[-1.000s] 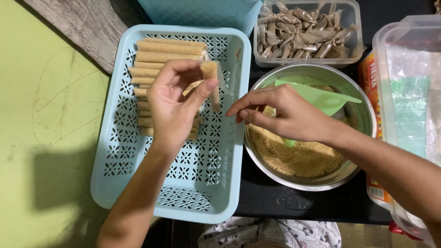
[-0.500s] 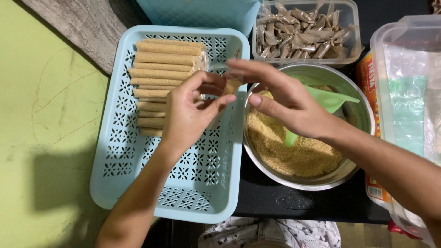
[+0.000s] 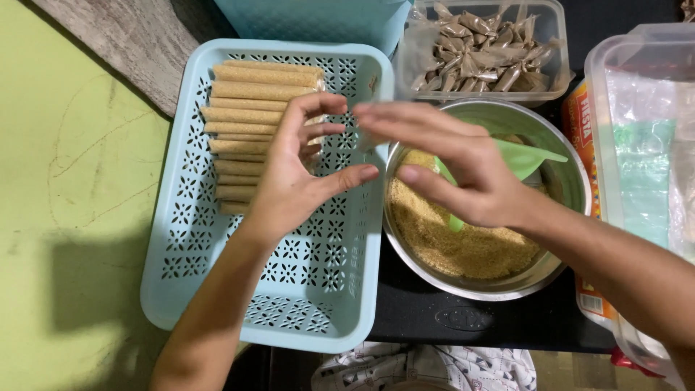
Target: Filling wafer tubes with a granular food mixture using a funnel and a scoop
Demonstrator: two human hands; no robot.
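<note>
Tan rolls (image 3: pixel 250 108) beneath left grip (image 3: pixel 308 163)

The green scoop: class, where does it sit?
In the head view, right of centre: the green scoop stands in the metal bowl of crumbs, partly behind the right hand.

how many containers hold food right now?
3. Blue basket at left holds stacked rolls; steel bowl in the middle holds brown crumbs; clear tub at the top holds wrapped pieces. The big clear bin at right: contents unclear.
</note>
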